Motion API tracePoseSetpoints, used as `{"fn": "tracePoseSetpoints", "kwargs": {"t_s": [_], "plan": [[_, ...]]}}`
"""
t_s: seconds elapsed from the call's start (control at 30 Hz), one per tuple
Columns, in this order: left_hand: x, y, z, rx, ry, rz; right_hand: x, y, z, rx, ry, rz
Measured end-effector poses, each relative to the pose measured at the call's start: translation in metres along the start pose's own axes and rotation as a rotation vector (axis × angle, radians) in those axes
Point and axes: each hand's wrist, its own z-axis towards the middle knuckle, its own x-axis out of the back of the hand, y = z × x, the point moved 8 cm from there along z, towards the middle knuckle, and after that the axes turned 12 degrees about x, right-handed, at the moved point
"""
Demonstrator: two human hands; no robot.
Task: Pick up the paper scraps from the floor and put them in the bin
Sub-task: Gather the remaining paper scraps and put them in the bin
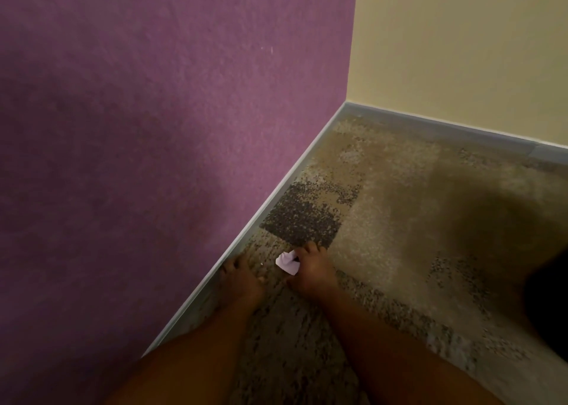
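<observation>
Right hand fingers pinch the crumpled paper scrap: I judge it light, soft; left hand spread empty on carpet.

Crumpled matt paper scrap; rough speckled carpet; matt textured purple wall.

Head camera looks steeply down, close, into a carpeted wall corner.

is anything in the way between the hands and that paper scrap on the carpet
Nothing visible. The right hand already has its fingers on the pale paper scrap on the carpet. The left hand rests beside the baseboard, with only bare carpet between it and the scrap. No bin is in view.
</observation>
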Motion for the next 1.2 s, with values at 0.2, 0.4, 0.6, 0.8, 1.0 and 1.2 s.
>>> {"fn": "tracePoseSetpoints", "kwargs": {"t_s": [0.2, 0.4, 0.6, 0.8, 1.0, 1.2], "plan": [[0.015, -0.011, 0.001, 0.074, 0.160, -0.198, 0.000, -0.005, 0.002, 0.046, 0.082, 0.010], [0.008, -0.002, 0.010, 0.027, 0.101, -0.342, 0.002, -0.017, 0.009, 0.135, -0.042, -0.090], [-0.002, 0.022, 0.012, -0.060, 0.049, -0.340, -0.006, -0.014, 0.010, 0.086, -0.008, -0.037], [-0.004, 0.022, 0.018, 0.021, 0.025, -0.293, -0.014, -0.016, 0.013, 0.130, -0.103, -0.100], [-0.002, 0.020, 0.015, 0.098, 0.049, -0.328, -0.019, -0.021, 0.011, 0.149, -0.178, -0.164], [-0.002, 0.018, 0.012, 0.091, 0.084, -0.390, -0.011, -0.021, 0.010, 0.135, -0.131, -0.127]]}}
